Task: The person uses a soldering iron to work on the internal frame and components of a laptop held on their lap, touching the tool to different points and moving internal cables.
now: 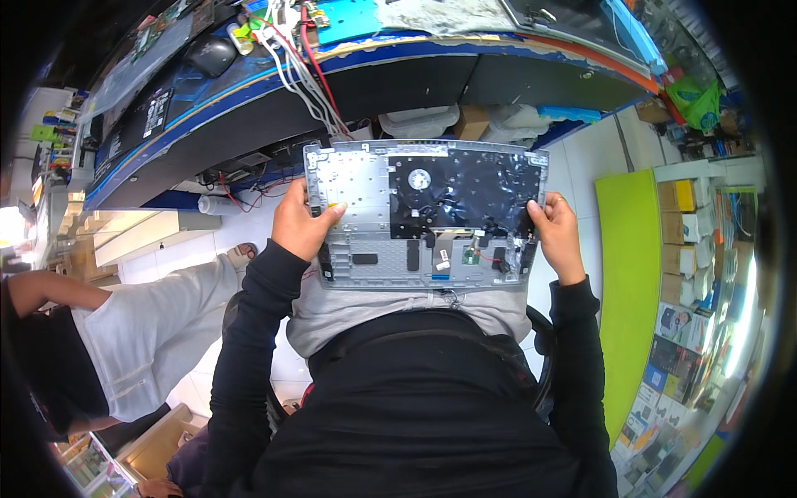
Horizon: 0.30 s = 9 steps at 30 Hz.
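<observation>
Above my lap I hold a silver laptop palmrest cover (382, 253), its inner side facing up. A black film sheet (465, 195) covers the back of the keyboard area on its right, and bare silver metal shows on the left. A flat ribbon cable (442, 253) and a small green circuit board (471, 255) sit in the lower half. My left hand (305, 222) grips the left edge, thumb on top. My right hand (558, 234) grips the right edge the same way. The fingers beneath the cover are mostly hidden.
Ahead stands a workbench (398, 62) with a black mouse (211, 56) and white cables (290, 62) hanging over its edge. On my left is another person in grey trousers (166, 332). A green panel (623, 290) and shelves of boxes (679, 232) stand on the right.
</observation>
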Motion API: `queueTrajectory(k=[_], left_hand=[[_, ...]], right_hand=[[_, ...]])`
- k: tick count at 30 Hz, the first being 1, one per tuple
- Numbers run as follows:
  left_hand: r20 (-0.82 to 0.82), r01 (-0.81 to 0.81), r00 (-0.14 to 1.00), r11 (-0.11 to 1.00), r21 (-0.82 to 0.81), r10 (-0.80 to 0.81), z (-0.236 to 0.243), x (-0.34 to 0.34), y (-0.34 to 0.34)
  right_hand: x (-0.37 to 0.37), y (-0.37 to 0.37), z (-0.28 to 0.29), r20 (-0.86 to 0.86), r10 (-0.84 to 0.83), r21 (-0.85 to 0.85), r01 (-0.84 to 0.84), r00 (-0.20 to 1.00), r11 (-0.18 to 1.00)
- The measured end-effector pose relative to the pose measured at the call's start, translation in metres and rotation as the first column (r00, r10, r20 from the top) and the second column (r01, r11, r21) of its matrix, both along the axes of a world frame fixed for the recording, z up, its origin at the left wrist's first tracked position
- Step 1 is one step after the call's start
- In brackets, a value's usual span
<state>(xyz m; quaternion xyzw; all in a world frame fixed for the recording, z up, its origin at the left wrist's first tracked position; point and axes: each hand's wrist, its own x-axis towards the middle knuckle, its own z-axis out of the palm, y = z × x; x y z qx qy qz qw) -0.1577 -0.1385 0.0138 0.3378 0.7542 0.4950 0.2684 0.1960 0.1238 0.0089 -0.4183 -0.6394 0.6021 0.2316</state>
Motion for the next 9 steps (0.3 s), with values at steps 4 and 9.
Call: queueTrajectory(k=[4,9], left_hand=[[0.078,0.045,0.996,0.998,0.040,-0.048,0.022,0.001,0.002],[0.165,0.157,0.977,0.980,-0.119,-0.137,0.080,-0.001,0.009]], right_hand=[[0.000,-0.003,-0.001,-0.035,-0.063,-0.030,0.062,0.997,0.998],[0.001,0.005,-0.015,0.006,-0.122,-0.120,0.121,0.993,0.985]])
